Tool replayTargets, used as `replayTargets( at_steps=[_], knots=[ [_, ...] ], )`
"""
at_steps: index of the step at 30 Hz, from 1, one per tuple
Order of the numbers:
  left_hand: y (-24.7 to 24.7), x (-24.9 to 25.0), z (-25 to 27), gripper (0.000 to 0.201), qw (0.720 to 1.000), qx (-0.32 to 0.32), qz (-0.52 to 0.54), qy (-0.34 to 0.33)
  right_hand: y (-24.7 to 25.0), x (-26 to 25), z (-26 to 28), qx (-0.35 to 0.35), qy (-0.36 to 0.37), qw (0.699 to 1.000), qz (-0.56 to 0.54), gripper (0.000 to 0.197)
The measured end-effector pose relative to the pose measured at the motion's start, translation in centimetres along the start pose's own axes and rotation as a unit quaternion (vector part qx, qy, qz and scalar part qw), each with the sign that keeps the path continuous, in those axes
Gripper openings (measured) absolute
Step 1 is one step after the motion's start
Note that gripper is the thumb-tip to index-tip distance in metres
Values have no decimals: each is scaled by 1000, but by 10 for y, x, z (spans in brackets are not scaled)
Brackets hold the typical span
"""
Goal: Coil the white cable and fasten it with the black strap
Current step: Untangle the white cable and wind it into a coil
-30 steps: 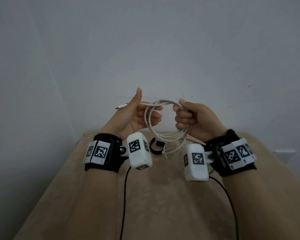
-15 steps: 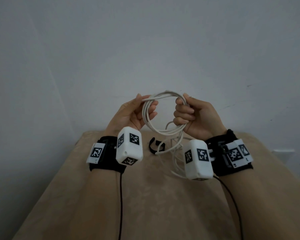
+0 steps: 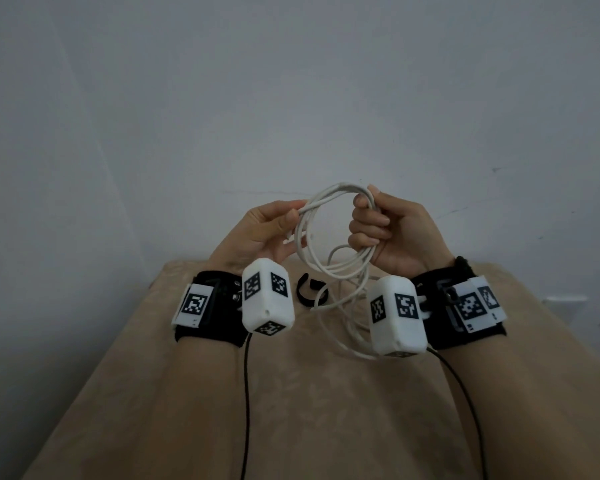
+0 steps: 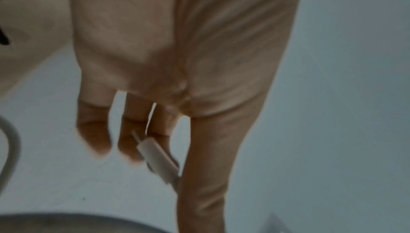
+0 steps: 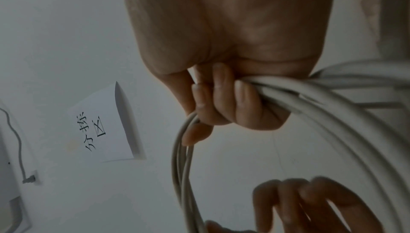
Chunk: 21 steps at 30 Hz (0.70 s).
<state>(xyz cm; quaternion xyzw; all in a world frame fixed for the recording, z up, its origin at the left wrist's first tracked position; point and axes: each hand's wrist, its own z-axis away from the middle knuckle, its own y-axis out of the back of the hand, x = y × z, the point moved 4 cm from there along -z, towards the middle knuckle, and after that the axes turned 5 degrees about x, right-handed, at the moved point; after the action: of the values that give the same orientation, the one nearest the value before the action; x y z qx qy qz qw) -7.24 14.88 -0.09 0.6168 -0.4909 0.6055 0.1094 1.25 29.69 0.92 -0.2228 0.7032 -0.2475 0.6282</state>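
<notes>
The white cable (image 3: 317,258) is wound into several loops held up above the table. My right hand (image 3: 378,223) grips the loops' right side in a fist; the right wrist view shows the fingers (image 5: 221,100) curled round the bundled strands (image 5: 310,100). My left hand (image 3: 274,230) holds the loops' left side, pinching a strand near the white plug end (image 4: 155,156) between thumb and fingers. A loose tail of cable (image 3: 347,337) hangs down to the table. The black strap (image 3: 309,289) lies curled on the table beyond my wrists, untouched.
The table carries a beige cloth (image 3: 291,410) and stands against a grey wall (image 3: 291,98). Black leads (image 3: 246,393) run from my wrist cameras along my forearms. A paper sign with characters (image 5: 99,124) hangs on the wall in the right wrist view.
Both hands have risen with the coil. The left hand has brought the plug end in against the loops, adding a turn; more loose cable now hangs to the table.
</notes>
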Motion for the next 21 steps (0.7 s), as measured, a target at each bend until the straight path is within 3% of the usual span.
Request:
replayTargets(
  at_steps=[3, 7, 16, 21],
  knots=[
    [8, 3, -2, 43, 998, 50, -45, -11, 1, -1, 0, 8, 3, 1000, 7, 29],
    [10, 9, -1, 21, 991, 81, -106, -21, 1, -2, 1, 15, 7, 1000, 6, 29],
    [-7, 17, 3, 18, 960, 69, -271, 6, 8, -6, -2, 100, 60, 991, 71, 38],
    [-12, 13, 0, 14, 922, 79, -378, 2, 10, -7, -3, 125, 78, 983, 106, 37]
  ],
)
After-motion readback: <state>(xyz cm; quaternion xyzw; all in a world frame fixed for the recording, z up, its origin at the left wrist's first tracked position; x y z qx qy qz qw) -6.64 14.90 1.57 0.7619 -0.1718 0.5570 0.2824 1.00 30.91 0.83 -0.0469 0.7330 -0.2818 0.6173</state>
